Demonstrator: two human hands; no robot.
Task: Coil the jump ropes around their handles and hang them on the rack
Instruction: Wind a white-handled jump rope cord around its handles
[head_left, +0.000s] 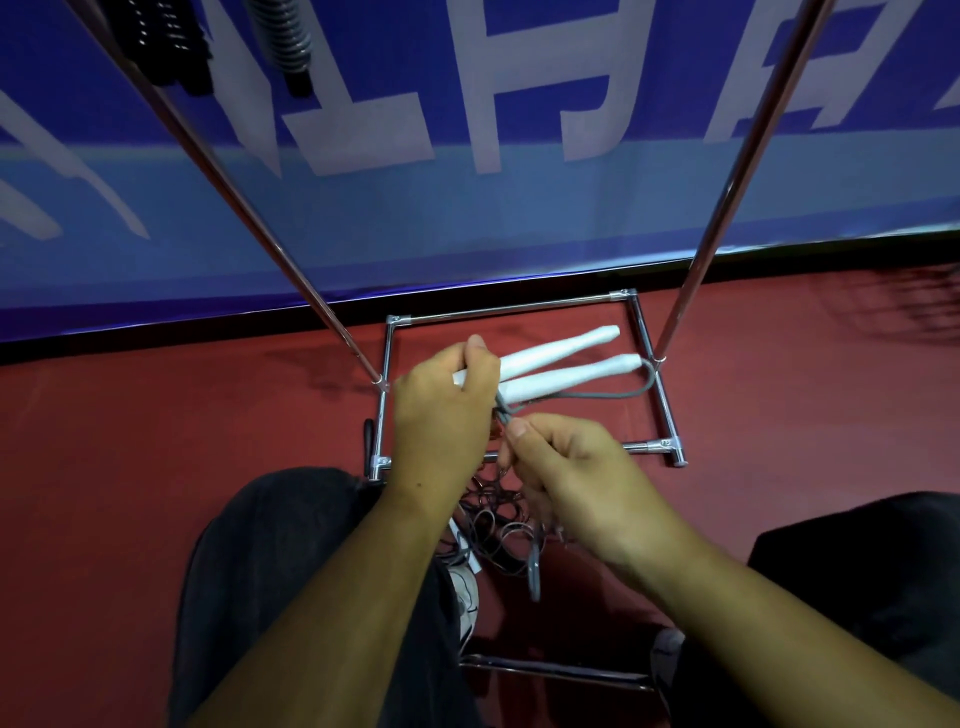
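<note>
we held two white handles side by side in our left hand. its fingers and thumb were wrapped round their near ends, so the pair stayed together as one core to wind on. their far ends pointed away and to the right. one grey cord left the far tip of the lower handle, looped back under the pair and ran into our right hand, which pinched it between thumb and forefinger just below the handles. we judged this the start of the winding: the pinch kept the cord taut and close, and we saw no turn round the handles yet. slack cord dropped from that hand toward the floor.

below the handles, nearer to us, lay a heap of ropes, dark and tangled; we could not count how many were in it. under and beyond the handles stood the rack, its chrome base a rectangle on the red floor, with two uprights rising left and right of the handles. far above and to the left of the handles hung two coiled bundles, one black and one grey, so we took at least two ropes as done. behind the handles ran one blue banner with pale lettering. one pale shoe showed below the heap, between our two dark trouser legs.
</note>
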